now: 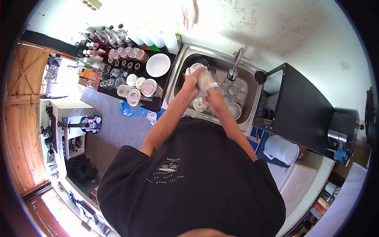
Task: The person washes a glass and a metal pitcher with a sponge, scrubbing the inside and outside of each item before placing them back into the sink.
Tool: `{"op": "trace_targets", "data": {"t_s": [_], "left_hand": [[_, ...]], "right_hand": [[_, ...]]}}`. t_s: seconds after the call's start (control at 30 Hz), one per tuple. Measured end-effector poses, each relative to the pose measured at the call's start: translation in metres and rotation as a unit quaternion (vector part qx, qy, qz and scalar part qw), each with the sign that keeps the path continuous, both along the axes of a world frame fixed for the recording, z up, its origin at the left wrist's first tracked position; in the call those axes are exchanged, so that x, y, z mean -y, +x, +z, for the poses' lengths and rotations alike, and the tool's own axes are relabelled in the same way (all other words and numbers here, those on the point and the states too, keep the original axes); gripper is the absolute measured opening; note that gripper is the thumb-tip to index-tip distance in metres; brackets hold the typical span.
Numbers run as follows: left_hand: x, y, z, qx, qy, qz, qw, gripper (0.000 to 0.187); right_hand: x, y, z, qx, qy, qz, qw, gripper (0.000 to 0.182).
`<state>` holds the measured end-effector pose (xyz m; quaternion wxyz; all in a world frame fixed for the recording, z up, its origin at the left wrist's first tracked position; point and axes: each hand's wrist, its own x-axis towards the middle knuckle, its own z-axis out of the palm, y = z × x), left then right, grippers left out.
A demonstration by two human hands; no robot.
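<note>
Both of my hands are over the metal sink point(179, 63), gripping a cloudy, see-through cylindrical container point(206, 81) with a ribbed white end. My left hand point(193, 79) is closed around its upper left part. Lower down, my right hand point(214, 99) is wrapped about the other end, its fingers partly hidden. Beneath them, several clear glasses point(233, 91) stand in the basin. A round whitish piece point(199, 104) lies near my right hand. The curved faucet point(233, 74) hangs over the basin to the right of the container.
Left of the sink, a black counter holds a white bowl point(158, 65), lidded tubs point(149, 87) and several bottles point(106, 37). A black shelf top point(304, 110) stands right, above a white bucket point(281, 149). Another hand point(188, 17) appears at the top by the wall.
</note>
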<state>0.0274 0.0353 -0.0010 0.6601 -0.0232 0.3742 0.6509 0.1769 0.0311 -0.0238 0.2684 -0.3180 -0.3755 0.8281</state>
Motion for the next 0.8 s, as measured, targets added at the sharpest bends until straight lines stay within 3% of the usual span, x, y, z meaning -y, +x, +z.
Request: {"op": "trace_targets", "data": {"t_s": [0.03,0.07,0.1,0.17,0.2,0.23,0.3,0.33,0.37,0.47,0.53,0.57,0.63,0.7,0.73,0.77,0.8], "left_hand": [[0.002,0.001,0.001,0.016,0.007,-0.009,1.000,0.037],[0.004,0.001,0.002,0.032,0.015,-0.019,0.999,0.034],[0.002,0.003,0.006,0.049,0.026,-0.029,0.998,0.032],[-0.002,0.003,-0.003,-0.034,-0.010,-0.041,0.999,0.035],[-0.006,0.002,-0.010,-0.076,-0.026,-0.046,0.996,0.037],[-0.009,0.002,-0.017,-0.084,-0.027,-0.045,0.995,0.037],[-0.008,0.003,-0.026,-0.100,-0.033,-0.043,0.994,0.038],[-0.006,0.003,-0.026,-0.054,-0.009,-0.039,0.998,0.039],[-0.003,0.003,-0.026,-0.009,0.016,-0.036,0.999,0.039],[-0.001,0.006,-0.015,0.054,0.041,-0.036,0.997,0.038],[0.004,0.011,-0.002,0.010,0.010,-0.031,0.999,0.038],[0.004,0.014,0.007,-0.045,-0.020,-0.030,0.998,0.039],[0.006,0.015,0.007,-0.096,-0.038,-0.029,0.994,0.041],[0.008,0.012,-0.004,-0.085,-0.013,-0.029,0.996,0.045],[0.009,0.010,-0.007,-0.049,0.009,-0.034,0.998,0.045],[0.010,0.007,-0.010,-0.011,0.030,-0.040,0.999,0.045],[0.012,0.006,-0.011,0.028,0.050,-0.046,0.997,0.045]], "right_hand": [[-0.003,0.003,-0.005,-0.127,-0.132,-0.036,0.982,0.049],[-0.004,0.006,-0.010,-0.250,-0.258,-0.071,0.931,0.051],[-0.001,0.003,-0.002,-0.195,-0.199,-0.082,0.957,0.049],[0.011,-0.003,0.023,-0.077,-0.081,-0.103,0.988,0.047],[0.008,0.000,0.014,0.057,0.084,-0.038,0.994,0.047],[0.003,0.003,0.001,0.188,0.246,0.030,0.950,0.046],[-0.003,0.009,-0.016,0.207,0.244,0.067,0.945,0.047],[-0.006,0.010,-0.020,0.097,0.084,0.036,0.991,0.048],[-0.008,0.010,-0.025,-0.017,-0.081,0.001,0.997,0.049],[-0.001,0.008,-0.019,-0.276,-0.294,-0.072,0.912,0.052],[0.013,-0.002,0.011,-0.076,-0.070,-0.097,0.990,0.048],[0.017,-0.007,0.021,0.026,0.046,-0.107,0.993,0.046],[0.012,-0.002,0.017,0.136,0.129,0.006,0.982,0.048],[0.003,0.005,0.010,0.019,0.010,0.030,0.999,0.050],[-0.002,0.005,0.005,-0.154,-0.152,-0.006,0.976,0.051],[-0.004,0.006,0.000,-0.316,-0.305,-0.042,0.897,0.052],[0.000,0.005,0.006,-0.265,-0.271,-0.060,0.924,0.051]]}}
